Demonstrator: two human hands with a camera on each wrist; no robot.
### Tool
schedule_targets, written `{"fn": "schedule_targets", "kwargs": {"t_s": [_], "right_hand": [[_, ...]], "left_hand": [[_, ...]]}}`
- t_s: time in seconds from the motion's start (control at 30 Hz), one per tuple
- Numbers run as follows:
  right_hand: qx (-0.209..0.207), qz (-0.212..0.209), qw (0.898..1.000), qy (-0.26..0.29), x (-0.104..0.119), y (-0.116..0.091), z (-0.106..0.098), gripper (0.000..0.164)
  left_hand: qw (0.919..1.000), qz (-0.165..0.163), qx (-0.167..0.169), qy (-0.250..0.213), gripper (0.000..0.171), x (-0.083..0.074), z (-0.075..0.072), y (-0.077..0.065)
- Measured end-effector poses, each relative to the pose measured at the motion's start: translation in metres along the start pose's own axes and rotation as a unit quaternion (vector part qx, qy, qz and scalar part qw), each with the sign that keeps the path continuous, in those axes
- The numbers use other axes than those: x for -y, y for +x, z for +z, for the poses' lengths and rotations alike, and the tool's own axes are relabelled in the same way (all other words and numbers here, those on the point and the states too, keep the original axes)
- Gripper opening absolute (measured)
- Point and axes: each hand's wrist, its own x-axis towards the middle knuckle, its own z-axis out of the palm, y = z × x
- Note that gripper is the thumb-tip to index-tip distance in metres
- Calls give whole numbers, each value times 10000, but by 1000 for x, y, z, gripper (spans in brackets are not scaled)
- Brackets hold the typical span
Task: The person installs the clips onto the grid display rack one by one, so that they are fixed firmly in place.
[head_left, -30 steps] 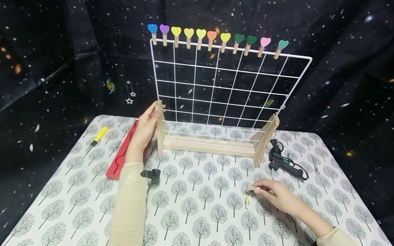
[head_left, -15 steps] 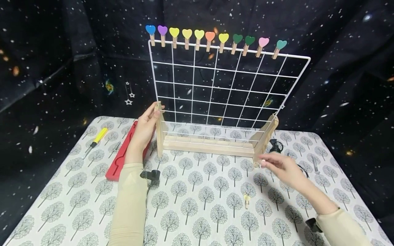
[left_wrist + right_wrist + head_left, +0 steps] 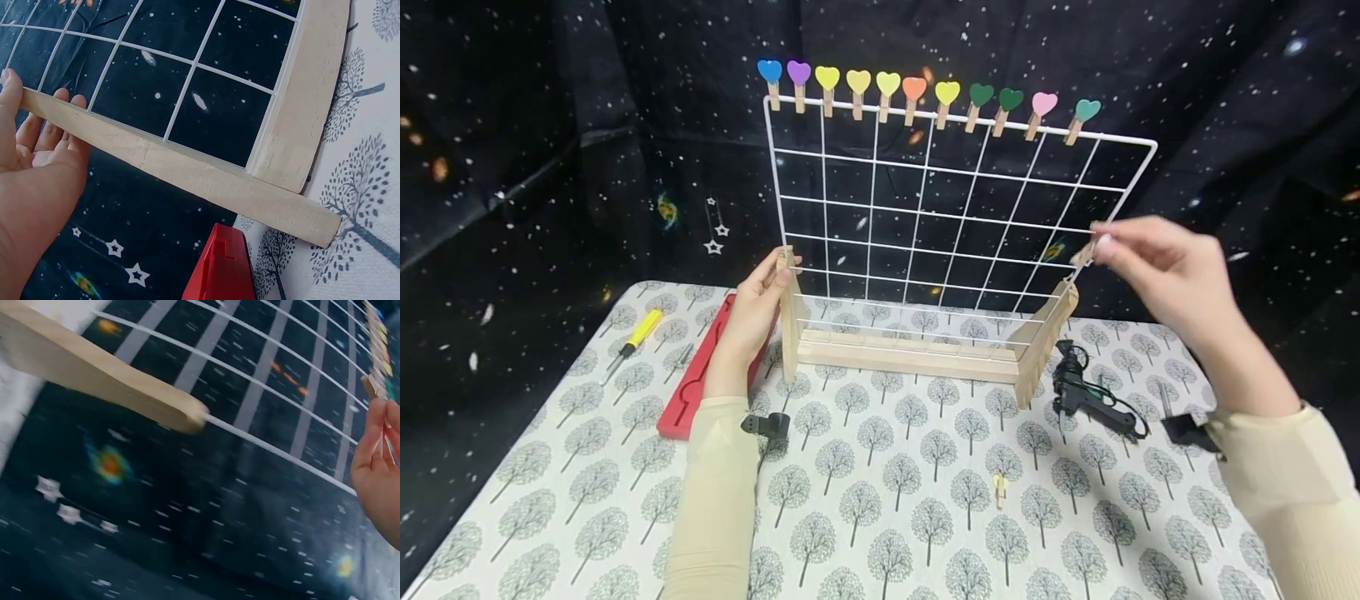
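Note:
A white wire grid (image 3: 1153, 144) leans back in a light wooden stand (image 3: 910, 362). Several clothespins with coloured hearts (image 3: 914, 90) are clipped along its top bar. My left hand (image 3: 747, 321) holds the top of the stand's left side piece (image 3: 156, 159), thumb on one face and fingers behind. Up at the grid's right edge, my right hand (image 3: 1183, 271) pinches a small wooden clothespin (image 3: 371, 387) between thumb and fingertips; its coloured end is hidden by the fingers. Another clothespin (image 3: 1001, 491), with a yellow end, lies on the tree-patterned cloth.
Left of the stand lies a red tray (image 3: 683, 400) with shaped hollows, and beyond it a yellow-handled screwdriver (image 3: 642, 330). A black glue gun (image 3: 1097, 408) with its cable sits to the right. Dark starry cloth (image 3: 550, 167) hangs behind the table.
My right hand has lifted a clothespin off the table and carried it up past the stand's right side to the grid's right edge. The left hand stays on the stand.

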Motion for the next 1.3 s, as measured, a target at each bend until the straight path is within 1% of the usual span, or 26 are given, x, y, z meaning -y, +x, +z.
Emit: {"fn": "schedule_targets", "kwargs": {"t_s": [0.13, 0.2, 0.3, 0.47, 0.6, 0.67, 0.8, 0.9, 1.0, 1.07, 1.2, 1.3], "right_hand": [[-560, -206, 9975, 389, 22, 33, -15, 22], [-793, -225, 9957, 427, 28, 48, -21, 22], [-970, -32, 9953, 31, 31, 66, -28, 23], [-983, 488, 9914, -707, 34, 83, -38, 26], [-1035, 518, 9865, -1162, 37, 89, -43, 24], [-963, 412, 9858, -1309, 38, 92, -43, 23], [-670, 288, 9893, -1265, 38, 95, -41, 22], [-467, 302, 9902, -1280, 38, 96, -39, 23], [-274, 343, 9882, -1466, 39, 96, -37, 24], [-119, 461, 9859, -1603, 40, 96, -37, 25], [143, 796, 9835, -1619, 43, 98, -37, 31], [282, 970, 9819, -1604, 43, 100, -36, 33]], "left_hand": [[10000, 3, -1, 19, 50, -1, -1, 1], [10000, 6, -20, 43, 51, 0, -1, 2], [10000, -3, -44, -17, 53, 4, -2, 4], [9999, -127, -21, 73, 51, 17, -4, 7], [9998, -109, -27, 182, 48, 23, -4, 8], [9998, -70, -35, 196, 47, 23, -4, 8], [9996, -72, -59, 272, 47, 23, -4, 8], [9995, -99, -65, 294, 46, 23, -5, 8], [9996, -111, -76, 263, 46, 22, -5, 8], [9996, -116, -89, 261, 46, 21, -5, 8], [9996, -61, -134, 222, 46, 19, -5, 9], [9997, -70, -142, 174, 47, 18, -6, 9]]}}
